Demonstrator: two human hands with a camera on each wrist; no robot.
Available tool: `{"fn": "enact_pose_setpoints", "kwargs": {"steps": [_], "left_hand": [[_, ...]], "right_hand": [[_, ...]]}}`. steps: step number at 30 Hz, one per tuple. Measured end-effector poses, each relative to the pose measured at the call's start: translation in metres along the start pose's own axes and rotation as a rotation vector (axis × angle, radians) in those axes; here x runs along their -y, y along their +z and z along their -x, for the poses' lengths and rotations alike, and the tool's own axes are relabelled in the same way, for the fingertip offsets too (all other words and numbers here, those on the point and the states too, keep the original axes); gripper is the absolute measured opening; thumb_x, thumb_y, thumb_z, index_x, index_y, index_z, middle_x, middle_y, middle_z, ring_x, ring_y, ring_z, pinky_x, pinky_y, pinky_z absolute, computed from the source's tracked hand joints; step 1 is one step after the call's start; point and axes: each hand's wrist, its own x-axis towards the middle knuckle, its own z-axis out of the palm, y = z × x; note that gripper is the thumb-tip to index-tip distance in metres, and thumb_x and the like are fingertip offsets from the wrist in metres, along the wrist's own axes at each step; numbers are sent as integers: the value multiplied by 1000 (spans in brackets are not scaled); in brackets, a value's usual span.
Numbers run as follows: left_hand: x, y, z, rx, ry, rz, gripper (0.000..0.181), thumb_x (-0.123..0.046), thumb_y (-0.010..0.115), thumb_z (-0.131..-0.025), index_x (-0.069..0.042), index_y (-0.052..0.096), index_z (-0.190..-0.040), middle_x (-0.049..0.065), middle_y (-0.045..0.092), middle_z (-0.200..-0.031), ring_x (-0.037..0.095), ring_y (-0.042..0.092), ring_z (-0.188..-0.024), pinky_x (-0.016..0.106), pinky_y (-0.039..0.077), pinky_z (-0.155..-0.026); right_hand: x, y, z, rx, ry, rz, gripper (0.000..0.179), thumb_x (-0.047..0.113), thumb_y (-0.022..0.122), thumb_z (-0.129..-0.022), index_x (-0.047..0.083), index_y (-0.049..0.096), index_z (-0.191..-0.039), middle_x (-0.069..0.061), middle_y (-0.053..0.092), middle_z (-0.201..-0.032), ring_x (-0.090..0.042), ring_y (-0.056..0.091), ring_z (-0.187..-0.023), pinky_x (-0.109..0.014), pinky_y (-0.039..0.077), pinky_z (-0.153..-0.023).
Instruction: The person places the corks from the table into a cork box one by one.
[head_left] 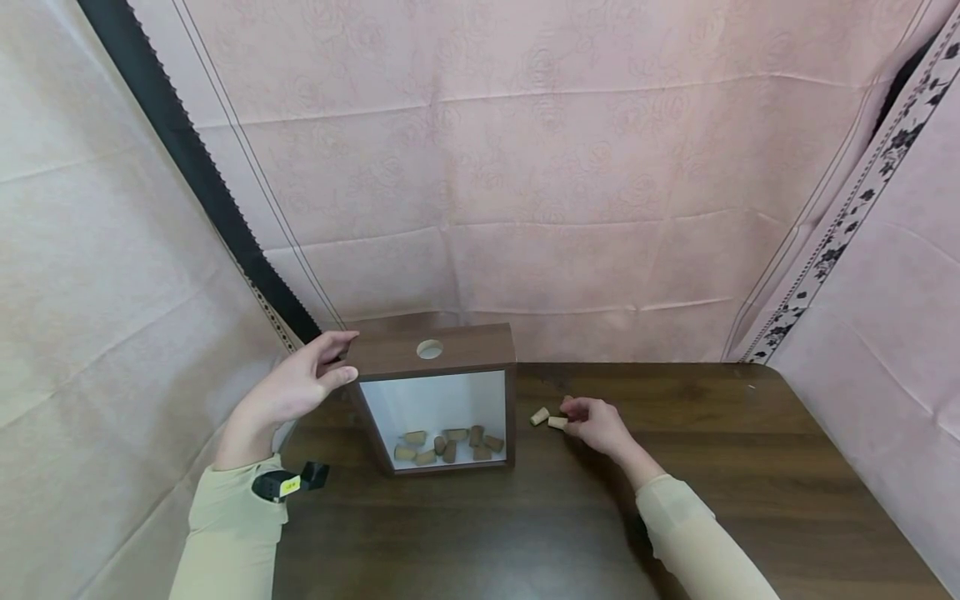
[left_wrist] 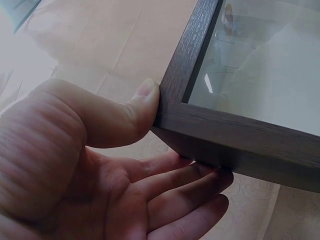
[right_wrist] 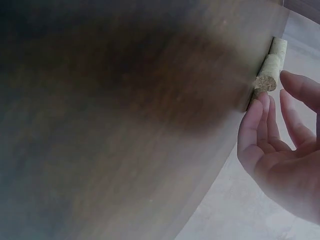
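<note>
A brown box (head_left: 435, 354) with a clear front and a round hole in its top stands upright on the table. Its upper left corner is held by my left hand (head_left: 303, 382); in the left wrist view the thumb (left_wrist: 146, 95) presses one side of the frame and the fingertips touch the adjoining face. Several corks (head_left: 450, 450) lie inside, behind the front. To the right of the box, my right hand (head_left: 596, 423) reaches down at loose corks (head_left: 539, 416). The right wrist view shows fingertips touching a partly hidden cork beside another cork (right_wrist: 270, 70), with the thumb apart.
The dark wooden table (head_left: 720, 467) extends right and toward me. A pale pink cloth (head_left: 570, 192) hangs behind it, with further cloths at both sides. A black strap with a small device (head_left: 288, 482) sits around my left wrist.
</note>
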Motion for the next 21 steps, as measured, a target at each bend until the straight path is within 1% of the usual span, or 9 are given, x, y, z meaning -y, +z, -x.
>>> {"fn": "enact_pose_setpoints", "kwargs": {"steps": [2, 9, 15, 21], "left_hand": [[0, 0, 0, 0, -2, 0, 67, -20, 65, -109, -3, 32, -165, 30, 32, -168, 54, 32, -153, 70, 33, -117], [0, 0, 0, 3, -3, 3, 67, -21, 64, -109, -4, 31, -165, 29, 32, -169, 54, 31, -153, 71, 32, -117], [2, 0, 0, 1, 7, -6, 67, -21, 64, -109, -3, 31, -165, 29, 33, -168, 54, 32, -152, 71, 33, -117], [2, -1, 0, 0, 7, -12, 68, -22, 65, -109, -3, 31, -165, 30, 33, -168, 55, 32, -152, 72, 33, -116]], "right_hand": [[0, 1, 0, 4, 5, 12, 27, 6, 78, -96, 5, 77, -123, -10, 74, -116, -27, 67, -107, -44, 57, -87], [-1, 2, 0, 16, 2, 40, 26, 9, 80, -95, 5, 78, -121, -8, 75, -111, -29, 68, -108, -50, 55, -93], [-4, 4, -2, 12, -9, 78, 24, 10, 80, -96, 6, 78, -119, -6, 75, -109, -28, 68, -107, -51, 54, -94], [-6, 7, -2, -4, 0, 98, 20, 9, 80, -96, 6, 79, -115, -4, 74, -103, -24, 68, -100, -51, 56, -90]]}}
